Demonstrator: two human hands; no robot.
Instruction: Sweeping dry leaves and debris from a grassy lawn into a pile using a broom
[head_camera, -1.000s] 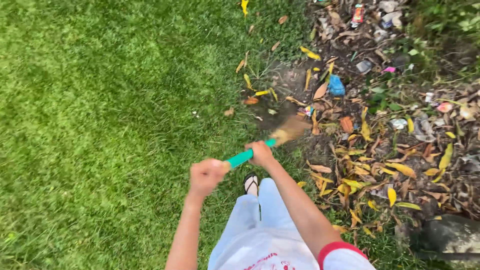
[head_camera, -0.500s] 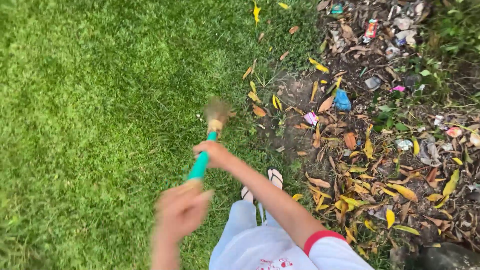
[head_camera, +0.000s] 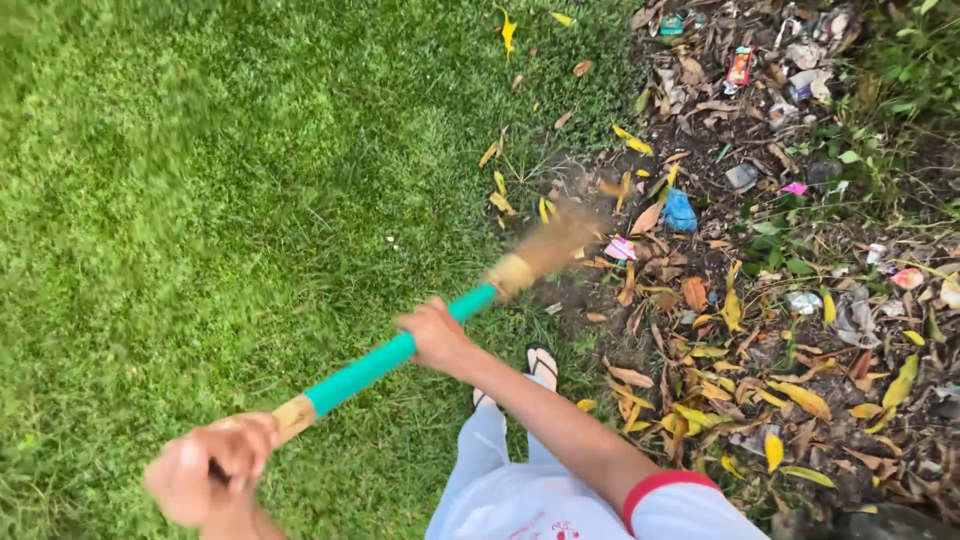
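A broom with a teal handle (head_camera: 380, 362) slants from lower left up to the right. Its straw head (head_camera: 555, 242) is blurred over the edge where grass meets bare dirt. My left hand (head_camera: 205, 472) grips the handle's tan end at the bottom left. My right hand (head_camera: 433, 333) grips the teal part, higher up toward the head. Yellow and brown fallen leaves (head_camera: 700, 360) lie thick to the right of the broom head. Between the arms shows one foot in a sandal (head_camera: 541, 362).
Green lawn (head_camera: 220, 180) fills the left half. Dirt on the right holds scattered litter: a blue wrapper (head_camera: 680, 212), a pink scrap (head_camera: 620, 248), a red packet (head_camera: 740, 66). A dark rock (head_camera: 860, 522) sits at the bottom right.
The broom head has swung from the grass on the left over to the right, onto the dirt edge. My left hand has dropped lower and further left along the handle's end.
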